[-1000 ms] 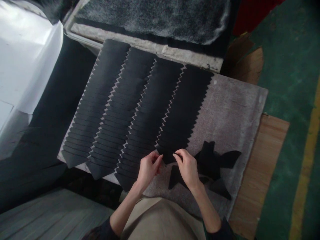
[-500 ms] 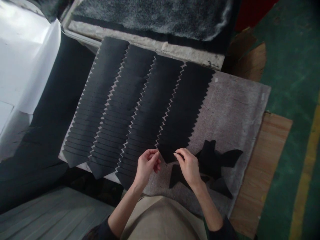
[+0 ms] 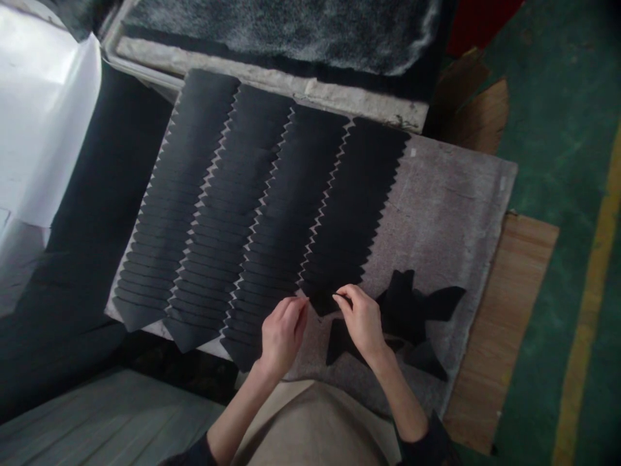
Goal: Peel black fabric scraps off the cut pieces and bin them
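My right hand (image 3: 363,323) pinches the right edge of a black cut piece (image 3: 323,299) between thumb and finger, at the near end of the rightmost row. My left hand (image 3: 284,333) is closed, its fingertips together at that piece's left corner; whatever they hold is hidden. Four-sided rows of overlapping black pieces (image 3: 204,162) with pointed ends lie side by side on a greyish board (image 3: 446,213). Loose black pieces (image 3: 407,301) of the same material lie in a jumble just right of my right hand, partly behind it.
Beyond the board is a pale-edged tray (image 3: 339,96) holding dark fuzzy material (image 3: 291,32). White sheeting (image 3: 48,116) is at the left. A wooden board (image 3: 509,310) sticks out at the right, above a green floor (image 3: 543,336) with a yellow line (image 3: 592,272).
My left hand has turned knuckles-up, and its fingers have closed toward the piece's left corner. My right hand keeps its pinch. The whole view has shifted slightly.
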`<state>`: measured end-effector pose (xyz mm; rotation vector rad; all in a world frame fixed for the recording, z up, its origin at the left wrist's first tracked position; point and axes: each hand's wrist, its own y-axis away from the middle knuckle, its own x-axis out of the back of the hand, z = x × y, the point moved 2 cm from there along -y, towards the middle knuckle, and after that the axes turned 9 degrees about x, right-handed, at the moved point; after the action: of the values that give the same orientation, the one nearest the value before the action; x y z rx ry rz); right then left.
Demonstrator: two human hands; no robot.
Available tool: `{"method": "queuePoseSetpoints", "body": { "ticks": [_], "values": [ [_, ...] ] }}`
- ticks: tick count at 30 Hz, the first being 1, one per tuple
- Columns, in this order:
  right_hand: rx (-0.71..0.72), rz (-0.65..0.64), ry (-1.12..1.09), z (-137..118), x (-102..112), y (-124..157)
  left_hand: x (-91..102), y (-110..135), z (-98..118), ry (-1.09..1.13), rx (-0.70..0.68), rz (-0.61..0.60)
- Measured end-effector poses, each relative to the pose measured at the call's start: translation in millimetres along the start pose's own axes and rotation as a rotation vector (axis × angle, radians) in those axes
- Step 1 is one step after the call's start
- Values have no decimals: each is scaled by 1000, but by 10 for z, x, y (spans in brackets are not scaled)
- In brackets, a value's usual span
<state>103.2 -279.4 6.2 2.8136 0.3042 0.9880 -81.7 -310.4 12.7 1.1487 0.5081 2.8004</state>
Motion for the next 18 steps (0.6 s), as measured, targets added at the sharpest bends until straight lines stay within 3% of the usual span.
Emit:
{"method": "queuePoseSetpoints", "body": {
  "ticks": [2, 5, 18],
  "values": [
    [-5, 0, -6, 2, 2, -4, -33, 21, -13, -178, -240, 0],
    [-10, -4, -15, -2, 11, -6, -103, 23, -64, -344, -382, -24],
    [-74, 24, 110, -17, 54, 5, -140, 31, -58, -487, -388, -26]
  ]
}}
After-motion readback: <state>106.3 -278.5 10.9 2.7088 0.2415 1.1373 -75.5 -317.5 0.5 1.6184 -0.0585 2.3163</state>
